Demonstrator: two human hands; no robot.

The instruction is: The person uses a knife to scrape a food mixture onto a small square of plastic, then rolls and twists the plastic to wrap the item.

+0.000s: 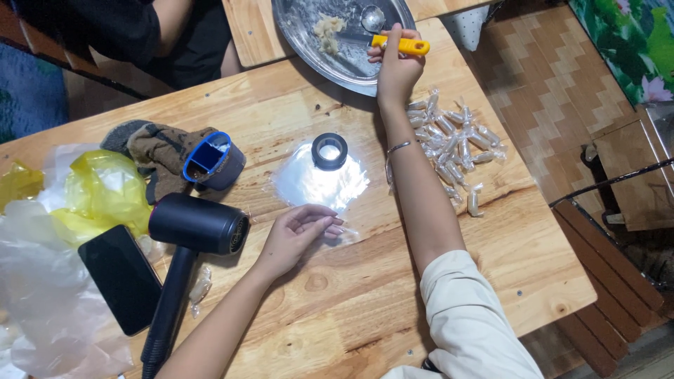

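Observation:
My right hand (pixel 397 67) reaches to the far side of the wooden table (pixel 351 302) and grips the yellow handle of a metal scoop (pixel 393 38). The scoop's bowl rests in a round metal tray (pixel 309 42) that holds a few pale lumps of dough-like food (pixel 328 31). My left hand (pixel 298 235) lies near the table's middle, fingertips pinching the edge of a clear plastic sheet (pixel 319 184). A black ring-shaped tape roll (pixel 329 150) sits on that stack of sheets. A pile of several clear-wrapped pieces (pixel 453 144) lies right of my right forearm.
A black hair dryer (pixel 189 238) and a dark phone (pixel 123 277) lie at the left, beside yellow and clear plastic bags (pixel 98 193). A brown cloth (pixel 158 151) and a blue-rimmed dryer nozzle (pixel 213 161) sit behind. Another person sits at the top left. A wooden chair (pixel 611 281) stands at right.

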